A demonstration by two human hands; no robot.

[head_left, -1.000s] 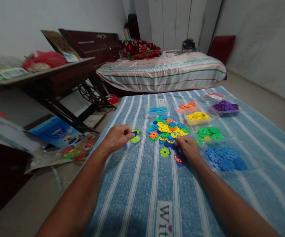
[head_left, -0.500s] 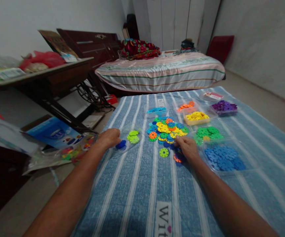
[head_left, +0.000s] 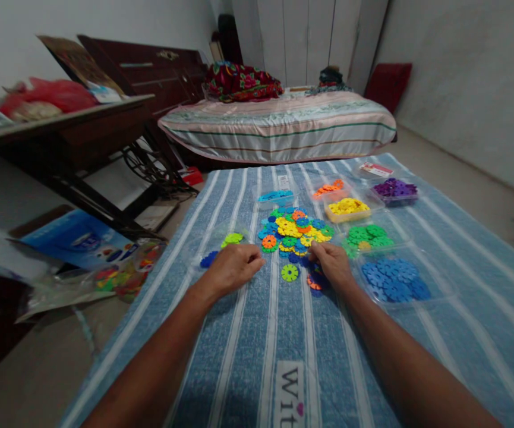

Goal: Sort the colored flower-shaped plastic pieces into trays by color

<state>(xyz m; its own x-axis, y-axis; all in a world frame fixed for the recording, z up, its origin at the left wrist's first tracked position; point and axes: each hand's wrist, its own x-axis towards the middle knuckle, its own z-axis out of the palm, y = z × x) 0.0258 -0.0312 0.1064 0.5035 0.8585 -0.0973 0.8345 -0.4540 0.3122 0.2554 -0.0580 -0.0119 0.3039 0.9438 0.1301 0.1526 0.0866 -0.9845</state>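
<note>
A pile of mixed coloured plastic discs (head_left: 295, 229) lies on a blue striped cloth (head_left: 283, 333). My left hand (head_left: 234, 268) rests knuckles up at the pile's near left edge, its fingers curled; what they hold is hidden. My right hand (head_left: 333, 264) sits on the pile's near right edge with its fingers bent down onto orange and blue discs (head_left: 314, 283). A lone green disc (head_left: 289, 272) lies between the hands. Left of my left hand, a clear tray (head_left: 194, 249) holds lime discs (head_left: 232, 239) and a dark blue disc (head_left: 207, 260).
Clear trays of sorted discs ring the pile: light blue (head_left: 274, 195), orange (head_left: 328, 189), yellow (head_left: 348, 207), purple (head_left: 394, 189), green (head_left: 368, 236), blue (head_left: 393, 279). A bag of discs (head_left: 123, 276) lies off the cloth's left edge. A dark table (head_left: 73, 128) and a bed (head_left: 278, 122) stand beyond.
My left hand left the clear tray on the left and came right to the pile's near edge; a dark blue disc now lies in that tray. My right hand stayed put.
</note>
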